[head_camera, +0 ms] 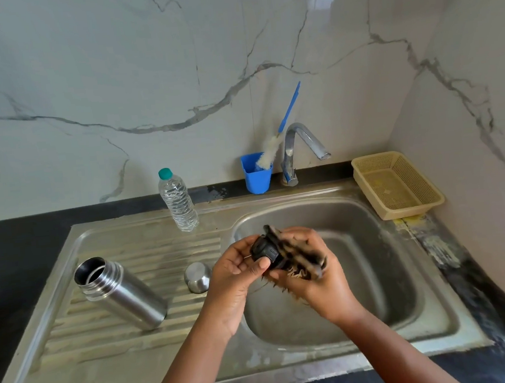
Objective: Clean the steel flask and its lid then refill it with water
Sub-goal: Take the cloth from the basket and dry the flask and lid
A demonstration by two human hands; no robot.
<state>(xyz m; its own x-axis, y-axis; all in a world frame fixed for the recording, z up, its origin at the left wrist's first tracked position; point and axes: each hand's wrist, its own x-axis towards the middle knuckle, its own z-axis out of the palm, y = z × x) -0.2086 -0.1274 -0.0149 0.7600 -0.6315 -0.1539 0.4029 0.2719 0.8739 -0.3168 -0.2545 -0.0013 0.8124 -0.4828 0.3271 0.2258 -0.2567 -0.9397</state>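
The steel flask [121,294] stands open on the ribbed drainboard at the left, its mouth empty. A small steel cap [197,277] rests upside down on the drainboard beside my left wrist. Over the sink basin [383,271] my left hand [238,273] grips the black lid [264,251]. My right hand [316,277] presses a dark, frayed scrubber [299,256] against the lid's right side. A plastic water bottle [178,201] with a green cap stands at the back of the drainboard.
A chrome tap [299,147] rises behind the basin, no water running. A blue cup [257,172] holding a bottle brush [282,127] stands left of it. A beige plastic basket [397,183] sits at the back right on the dark counter.
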